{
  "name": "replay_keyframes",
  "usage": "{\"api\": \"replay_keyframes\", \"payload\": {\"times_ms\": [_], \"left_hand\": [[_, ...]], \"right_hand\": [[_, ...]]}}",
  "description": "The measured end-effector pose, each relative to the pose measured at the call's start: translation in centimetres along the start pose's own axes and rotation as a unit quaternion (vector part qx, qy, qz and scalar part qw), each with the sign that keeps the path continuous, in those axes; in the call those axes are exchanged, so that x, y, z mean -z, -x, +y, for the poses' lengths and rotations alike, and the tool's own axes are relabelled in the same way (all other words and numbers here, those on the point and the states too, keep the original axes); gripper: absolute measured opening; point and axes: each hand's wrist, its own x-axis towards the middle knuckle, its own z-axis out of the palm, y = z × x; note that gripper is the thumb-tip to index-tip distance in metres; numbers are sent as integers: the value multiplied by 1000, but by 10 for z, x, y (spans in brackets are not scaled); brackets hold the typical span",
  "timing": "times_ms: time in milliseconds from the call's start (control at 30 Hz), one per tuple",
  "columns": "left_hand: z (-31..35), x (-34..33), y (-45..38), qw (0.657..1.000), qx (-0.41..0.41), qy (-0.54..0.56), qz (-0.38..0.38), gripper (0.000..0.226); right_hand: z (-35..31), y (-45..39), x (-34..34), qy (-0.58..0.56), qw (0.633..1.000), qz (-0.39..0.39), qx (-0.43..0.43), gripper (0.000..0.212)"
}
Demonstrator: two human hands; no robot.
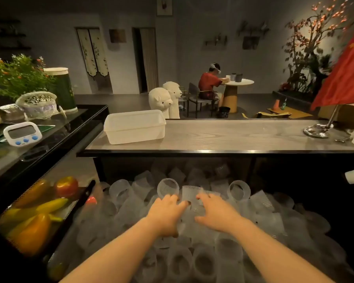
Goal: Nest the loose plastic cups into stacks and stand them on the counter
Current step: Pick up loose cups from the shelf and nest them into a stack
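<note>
Below the grey worktop (223,137), a person's left hand (168,213) and right hand (215,215) close around one upright ribbed cup (190,198), fingers curled on its sides, apparently lifting it from the heap of loose cups (264,217) for nesting; no stacks stand above yet.

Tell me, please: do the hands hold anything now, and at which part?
Both the left hand and right hand close on one ribbed cup, at its lower sides; blur hides the exact grip.
</note>
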Motion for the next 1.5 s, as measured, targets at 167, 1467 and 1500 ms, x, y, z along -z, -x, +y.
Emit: {"api": "replay_keyframes", "payload": {"times_ms": [167, 1467, 1500], "left_hand": [[-1, -19, -12, 998, -26, -50, 23, 89], [-1, 41, 71, 822, 67, 540, 169, 83], [1, 43, 72, 820, 67, 544, 163, 86]], "right_hand": [[3, -5, -29, 60, 994, -93, 15, 95], [-33, 47, 39, -601, 774, 197, 14, 70], [-37, 51, 41, -606, 774, 181, 30, 70]]}}
